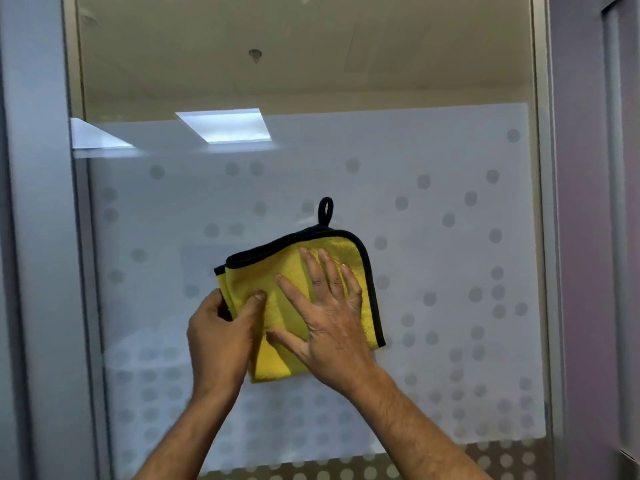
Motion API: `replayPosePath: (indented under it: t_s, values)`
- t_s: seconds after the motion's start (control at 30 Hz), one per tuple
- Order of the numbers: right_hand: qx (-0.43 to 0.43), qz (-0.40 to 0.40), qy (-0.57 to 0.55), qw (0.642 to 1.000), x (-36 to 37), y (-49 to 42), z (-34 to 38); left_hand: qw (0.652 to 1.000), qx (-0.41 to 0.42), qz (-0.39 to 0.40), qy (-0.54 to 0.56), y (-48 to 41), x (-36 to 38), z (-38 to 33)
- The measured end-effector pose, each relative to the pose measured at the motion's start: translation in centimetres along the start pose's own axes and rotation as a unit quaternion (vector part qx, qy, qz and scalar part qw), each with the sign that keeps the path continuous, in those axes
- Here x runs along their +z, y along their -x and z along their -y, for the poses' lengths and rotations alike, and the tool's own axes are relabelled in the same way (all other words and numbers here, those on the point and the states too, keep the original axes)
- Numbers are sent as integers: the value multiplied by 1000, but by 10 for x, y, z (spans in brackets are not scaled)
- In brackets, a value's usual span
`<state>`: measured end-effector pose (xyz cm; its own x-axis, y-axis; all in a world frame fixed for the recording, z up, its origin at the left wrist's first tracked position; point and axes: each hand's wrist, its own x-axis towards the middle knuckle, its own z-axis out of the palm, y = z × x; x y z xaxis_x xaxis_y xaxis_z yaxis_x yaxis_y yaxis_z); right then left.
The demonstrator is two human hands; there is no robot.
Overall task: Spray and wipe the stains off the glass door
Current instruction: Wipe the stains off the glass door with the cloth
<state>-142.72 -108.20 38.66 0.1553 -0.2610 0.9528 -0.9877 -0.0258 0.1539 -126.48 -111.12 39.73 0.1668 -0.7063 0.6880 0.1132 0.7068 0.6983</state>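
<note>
A folded yellow cloth [277, 278] with black trim and a black hanging loop lies flat against the glass door [450, 258], which has a frosted band with grey dots. My left hand [221, 337] pinches the cloth's left edge between thumb and fingers. My right hand [329, 323] lies on the cloth with fingers spread, pressing it onto the glass. No spray bottle is in view.
A metal door frame [543, 202] runs down the right side and a grey post [38, 237] stands on the left. Above the frosted band the glass is clear and shows a ceiling with light panels [225, 126].
</note>
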Motion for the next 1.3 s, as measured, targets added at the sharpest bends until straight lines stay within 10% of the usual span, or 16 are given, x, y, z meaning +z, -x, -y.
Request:
replayPosePath:
  t_s: [0.33, 0.5, 0.73, 1.0, 1.3]
  values:
    - [203, -30, -220, 954, -43, 54, 11, 987, -73, 110, 90, 34, -25, -20]
    - [423, 3, -485, 765, -67, 89, 19, 967, -180, 126, 127, 51, -60, -27]
    - [459, 154, -675, 557, -97, 119, 48, 924, -326, 111, 167, 86, -127, -34]
    - [509, 163, -679, 502, -138, 130, 148, 915, -395, 54, 58, 144, -229, -70]
    - [540, 165, -600, 566, -223, 158, 279, 910, -381, 160, 31, 227, -387, -120]
